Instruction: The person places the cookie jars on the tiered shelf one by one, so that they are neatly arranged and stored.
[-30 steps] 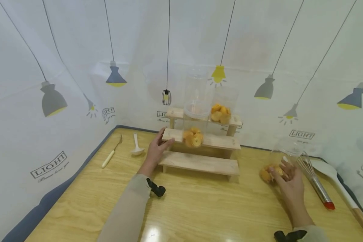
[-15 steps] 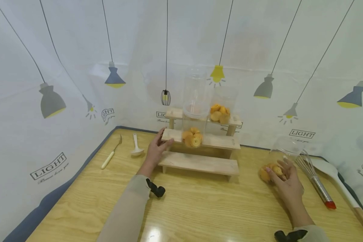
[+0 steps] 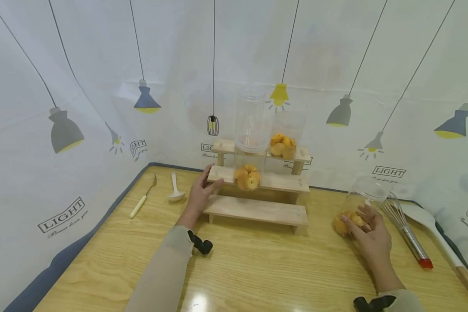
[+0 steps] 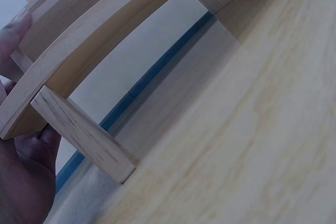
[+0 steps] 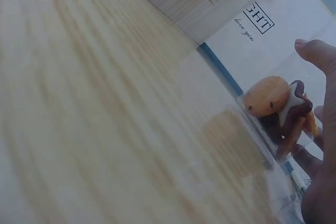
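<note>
My left hand (image 3: 200, 193) grips the left end of a three-tier wooden display stand (image 3: 257, 211) at its middle shelf, thumb in front and fingers partly hidden behind. The left wrist view shows that hand (image 4: 26, 182) beside a short wooden leg (image 4: 84, 135). At the right, my right hand (image 3: 374, 238) holds a clear jar (image 3: 368, 190) by its side, thumb and fingers round it. Orange-brown biscuit-like pieces (image 5: 268, 96) lie at the jar's bottom, with a dark and white star shape (image 5: 296, 103) among them. Whether the jar touches the table, I cannot tell.
On the stand are a tall clear jar (image 3: 250, 158) on the middle shelf and another jar (image 3: 288, 125) on the top one, both holding orange pieces. A fork (image 3: 143, 197) and ladle (image 3: 175, 190) lie left; a whisk (image 3: 407, 234) and long-handled white utensil (image 3: 433, 229) lie right.
My right hand and its jar have shifted slightly left. My left hand keeps its grip on the stand, which looks unmoved apart from a small shift of the head view.
</note>
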`<state>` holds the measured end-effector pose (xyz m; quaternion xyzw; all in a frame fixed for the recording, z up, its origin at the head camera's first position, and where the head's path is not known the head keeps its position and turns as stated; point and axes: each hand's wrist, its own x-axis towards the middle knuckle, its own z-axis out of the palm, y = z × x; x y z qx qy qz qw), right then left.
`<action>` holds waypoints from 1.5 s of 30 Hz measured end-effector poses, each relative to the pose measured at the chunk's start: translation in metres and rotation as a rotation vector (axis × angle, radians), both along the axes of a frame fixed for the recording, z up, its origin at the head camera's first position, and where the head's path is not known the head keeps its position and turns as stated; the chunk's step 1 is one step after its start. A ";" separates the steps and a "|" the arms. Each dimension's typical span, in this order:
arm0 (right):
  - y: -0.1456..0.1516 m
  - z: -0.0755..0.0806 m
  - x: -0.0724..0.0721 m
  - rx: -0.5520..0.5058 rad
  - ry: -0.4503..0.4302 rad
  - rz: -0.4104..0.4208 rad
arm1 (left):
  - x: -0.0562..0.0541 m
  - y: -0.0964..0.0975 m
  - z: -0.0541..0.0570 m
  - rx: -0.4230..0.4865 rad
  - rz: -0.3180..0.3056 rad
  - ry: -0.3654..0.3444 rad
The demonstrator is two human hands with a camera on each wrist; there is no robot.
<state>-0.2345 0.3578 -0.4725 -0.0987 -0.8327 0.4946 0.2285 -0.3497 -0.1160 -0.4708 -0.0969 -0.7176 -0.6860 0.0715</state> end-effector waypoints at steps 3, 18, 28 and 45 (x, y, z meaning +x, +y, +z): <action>0.000 0.000 -0.001 -0.030 0.030 -0.007 | 0.000 -0.001 0.000 0.001 0.002 0.007; -0.005 0.009 0.002 -0.123 0.080 -0.035 | 0.002 -0.004 -0.001 -0.018 -0.011 -0.010; -0.020 0.047 0.003 -0.094 0.156 0.050 | 0.000 -0.001 -0.004 -0.018 -0.003 -0.005; -0.079 0.090 -0.017 -0.078 0.238 0.241 | -0.001 -0.001 -0.002 -0.018 0.006 0.010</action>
